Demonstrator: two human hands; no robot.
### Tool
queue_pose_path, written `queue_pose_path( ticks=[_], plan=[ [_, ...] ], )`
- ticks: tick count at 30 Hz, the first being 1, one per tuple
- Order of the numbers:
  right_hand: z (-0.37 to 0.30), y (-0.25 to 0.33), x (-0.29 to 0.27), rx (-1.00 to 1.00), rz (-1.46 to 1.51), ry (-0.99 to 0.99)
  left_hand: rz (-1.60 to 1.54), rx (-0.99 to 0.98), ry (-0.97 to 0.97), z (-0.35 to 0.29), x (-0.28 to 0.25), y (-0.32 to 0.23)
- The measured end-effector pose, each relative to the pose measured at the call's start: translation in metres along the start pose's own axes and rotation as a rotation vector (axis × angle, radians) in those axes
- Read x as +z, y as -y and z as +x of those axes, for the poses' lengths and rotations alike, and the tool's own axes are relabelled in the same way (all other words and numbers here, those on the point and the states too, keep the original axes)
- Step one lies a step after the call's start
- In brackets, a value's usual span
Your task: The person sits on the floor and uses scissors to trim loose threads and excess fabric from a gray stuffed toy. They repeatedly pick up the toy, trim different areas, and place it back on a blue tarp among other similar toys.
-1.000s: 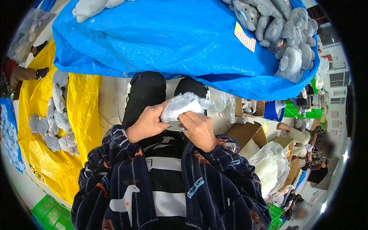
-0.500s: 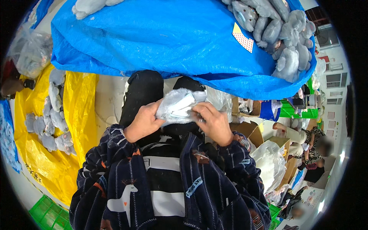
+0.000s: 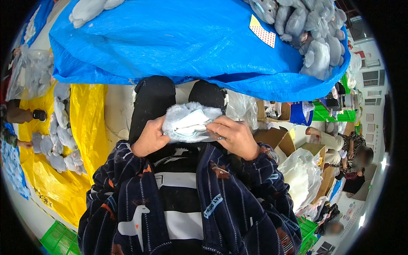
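Above my lap I hold a small grey plush piece [image 3: 173,120] between both hands. A folded white piece [image 3: 193,122], perhaps a cloth label or lining, lies across its middle. My left hand [image 3: 149,137] grips the plush by its left edge, thumb toward me. On the opposite side, the bent fingers of my right hand [image 3: 233,135] pinch the edge where plush and white piece meet; a ring-like metallic glint shows near those fingers. Exactly what the right fingertips pinch is partly hidden.
A blue tarp [image 3: 170,42] spreads ahead, with grey plush toys [image 3: 316,59] heaped at its right and a dotted card [image 3: 262,32]. At left, a yellow sheet [image 3: 87,123] bears more plush; another person's hand [image 3: 24,144] reaches in. Cardboard boxes [image 3: 276,142] stand right.
The plush piece has come slightly left and nearer me, its white part now spread wider to view. At the left, another person's hand and foot have come further into sight.
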State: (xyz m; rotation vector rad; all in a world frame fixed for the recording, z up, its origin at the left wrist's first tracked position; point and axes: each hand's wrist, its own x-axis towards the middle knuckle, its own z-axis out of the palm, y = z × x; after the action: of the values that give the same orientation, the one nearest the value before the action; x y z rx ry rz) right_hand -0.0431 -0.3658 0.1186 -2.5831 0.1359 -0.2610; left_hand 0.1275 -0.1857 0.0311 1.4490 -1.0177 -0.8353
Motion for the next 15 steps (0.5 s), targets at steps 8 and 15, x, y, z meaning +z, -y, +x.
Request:
queue_pose_path(
  ticks=[8,15],
  plan=[
    [0.006,0.001,-0.008,-0.056,-0.068,0.169,-0.079,-0.001,0.054,0.003,0.003,0.003],
    [0.008,0.0,0.003,-0.024,-0.24,0.256,0.018,-0.039,0.077,0.005,0.001,0.007]
  ],
)
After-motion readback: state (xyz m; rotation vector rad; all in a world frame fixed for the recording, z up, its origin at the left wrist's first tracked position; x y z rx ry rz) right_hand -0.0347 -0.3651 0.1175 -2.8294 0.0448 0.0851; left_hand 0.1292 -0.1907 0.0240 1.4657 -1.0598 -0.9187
